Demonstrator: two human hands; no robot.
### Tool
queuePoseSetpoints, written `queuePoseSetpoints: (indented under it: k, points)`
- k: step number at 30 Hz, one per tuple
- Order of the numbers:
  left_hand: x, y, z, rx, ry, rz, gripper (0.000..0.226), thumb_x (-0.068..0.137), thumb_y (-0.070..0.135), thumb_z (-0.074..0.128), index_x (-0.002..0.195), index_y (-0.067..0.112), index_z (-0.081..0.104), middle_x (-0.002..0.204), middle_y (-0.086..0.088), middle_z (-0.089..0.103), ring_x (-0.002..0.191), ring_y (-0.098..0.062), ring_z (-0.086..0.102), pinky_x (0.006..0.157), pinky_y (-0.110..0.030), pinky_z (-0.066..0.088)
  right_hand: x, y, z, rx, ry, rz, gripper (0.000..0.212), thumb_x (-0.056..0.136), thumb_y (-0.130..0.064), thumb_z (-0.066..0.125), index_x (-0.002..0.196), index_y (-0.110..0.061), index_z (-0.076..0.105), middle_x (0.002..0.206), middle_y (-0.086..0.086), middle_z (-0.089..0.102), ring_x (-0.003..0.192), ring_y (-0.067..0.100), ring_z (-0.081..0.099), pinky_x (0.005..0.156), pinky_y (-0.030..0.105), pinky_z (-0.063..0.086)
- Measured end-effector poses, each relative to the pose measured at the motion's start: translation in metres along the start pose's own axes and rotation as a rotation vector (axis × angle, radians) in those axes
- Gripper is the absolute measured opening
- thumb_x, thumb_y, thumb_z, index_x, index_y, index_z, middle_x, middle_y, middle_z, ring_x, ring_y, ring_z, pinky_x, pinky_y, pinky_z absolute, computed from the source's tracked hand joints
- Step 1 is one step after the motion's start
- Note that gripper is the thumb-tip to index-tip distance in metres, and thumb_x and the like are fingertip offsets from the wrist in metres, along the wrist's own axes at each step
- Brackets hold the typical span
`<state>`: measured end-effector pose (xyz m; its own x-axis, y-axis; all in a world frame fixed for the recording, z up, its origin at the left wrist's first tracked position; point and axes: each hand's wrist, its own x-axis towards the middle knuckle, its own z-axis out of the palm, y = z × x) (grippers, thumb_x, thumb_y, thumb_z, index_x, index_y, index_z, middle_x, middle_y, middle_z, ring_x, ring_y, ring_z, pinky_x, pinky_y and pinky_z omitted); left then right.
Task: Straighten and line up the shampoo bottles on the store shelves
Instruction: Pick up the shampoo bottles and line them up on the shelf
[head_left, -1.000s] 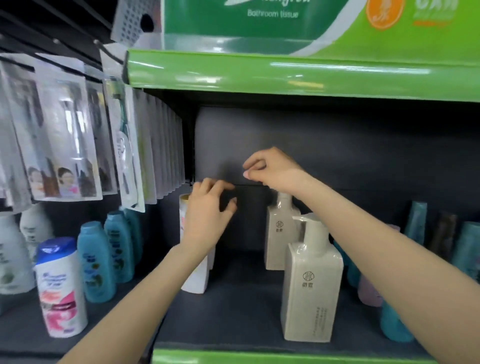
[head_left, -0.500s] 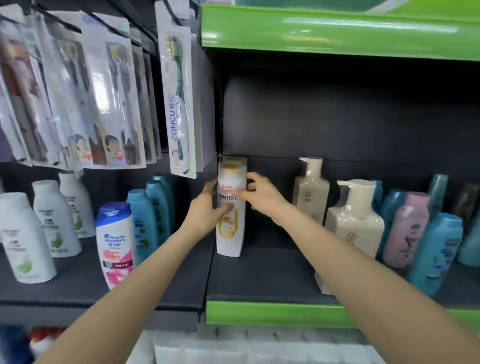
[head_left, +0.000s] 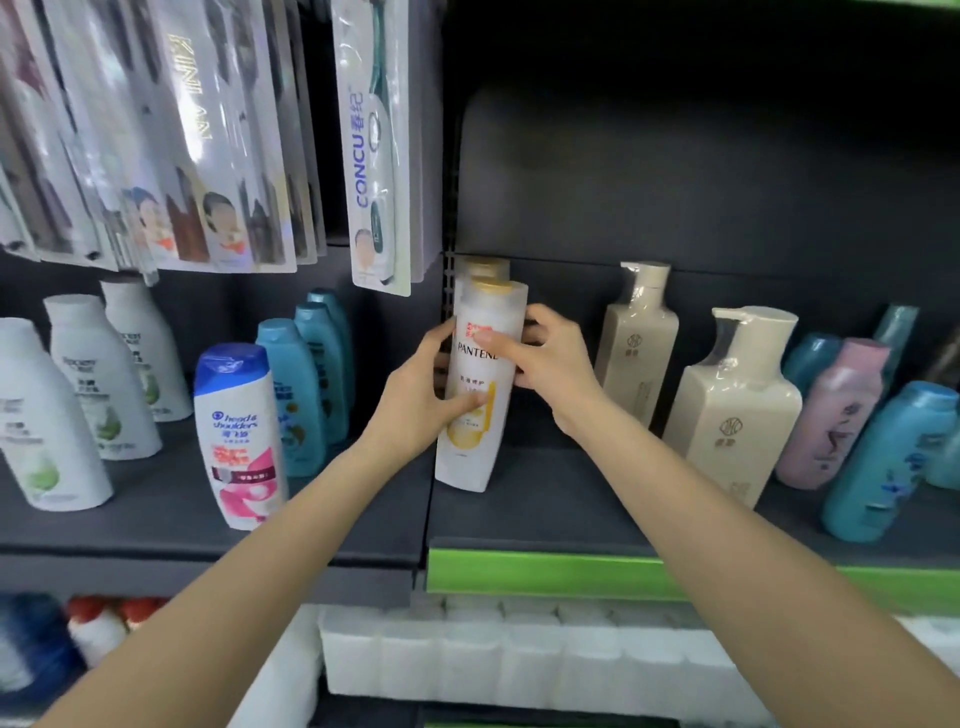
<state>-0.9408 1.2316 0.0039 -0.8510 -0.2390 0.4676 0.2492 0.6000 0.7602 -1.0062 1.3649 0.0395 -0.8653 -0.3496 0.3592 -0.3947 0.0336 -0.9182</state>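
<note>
A white Pantene shampoo bottle (head_left: 475, 415) with a gold cap stands upright on the dark shelf (head_left: 545, 514), near its left end. My left hand (head_left: 415, 400) grips its left side, thumb across the label. My right hand (head_left: 545, 358) grips its right side, thumb on the front. A second gold-capped bottle (head_left: 483, 267) stands directly behind it, mostly hidden. To the right stand two beige bottles (head_left: 636, 348), the nearer one with a pump (head_left: 735, 415).
Pink (head_left: 831, 415) and teal bottles (head_left: 888, 462) fill the shelf's right end. On the left shelf stand a Head & Shoulders bottle (head_left: 239, 436), teal bottles (head_left: 296, 395) and white bottles (head_left: 47, 415). Toothbrush packs (head_left: 371, 145) hang above. Tissue packs (head_left: 519, 654) sit below.
The view has tilted down and closer. Both hands came down from the upper back panel and closed on the Pantene bottle; the right thumb now lies across its label.
</note>
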Motion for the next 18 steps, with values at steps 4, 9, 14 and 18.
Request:
queuePoseSetpoints:
  k: [4, 9, 14, 18]
  points:
    - [-0.015, -0.002, 0.003, 0.132, -0.078, -0.031, 0.093, 0.068, 0.034, 0.08, 0.143, 0.033, 0.025, 0.115, 0.001, 0.051, 0.1, -0.013, 0.053, 0.086, -0.03, 0.049, -0.01, -0.001, -0.007, 0.161, 0.079, 0.114, 0.028, 0.077, -0.025, 0.077, 0.1, -0.014, 0.064, 0.095, 0.004, 0.071, 0.086, 0.016, 0.07, 0.069, 0.032, 0.06]
    - [-0.027, 0.001, 0.003, 0.299, -0.076, -0.02, 0.094, 0.062, 0.042, 0.08, 0.139, 0.036, 0.027, 0.108, 0.002, 0.047, 0.098, -0.016, 0.053, 0.089, -0.036, 0.048, -0.021, -0.006, -0.011, 0.263, 0.137, 0.166, 0.023, 0.077, -0.025, 0.077, 0.091, -0.016, 0.062, 0.098, 0.006, 0.07, 0.089, 0.019, 0.069, 0.068, 0.031, 0.06]
    - [-0.035, 0.011, 0.003, 0.325, -0.073, -0.027, 0.096, 0.062, 0.045, 0.079, 0.14, 0.037, 0.024, 0.112, 0.004, 0.044, 0.099, -0.017, 0.052, 0.086, -0.038, 0.048, -0.028, -0.01, -0.009, 0.31, 0.206, 0.194, 0.027, 0.079, -0.025, 0.076, 0.096, -0.015, 0.059, 0.102, 0.009, 0.069, 0.092, 0.023, 0.069, 0.071, 0.034, 0.059]
    - [-0.042, 0.02, 0.001, 0.477, -0.021, 0.007, 0.098, 0.063, 0.045, 0.077, 0.143, 0.036, 0.021, 0.114, 0.004, 0.045, 0.097, -0.02, 0.055, 0.079, -0.039, 0.05, -0.032, -0.014, -0.008, 0.344, 0.202, 0.218, 0.03, 0.079, -0.029, 0.075, 0.098, -0.011, 0.061, 0.099, 0.008, 0.07, 0.088, 0.021, 0.07, 0.064, 0.029, 0.059]
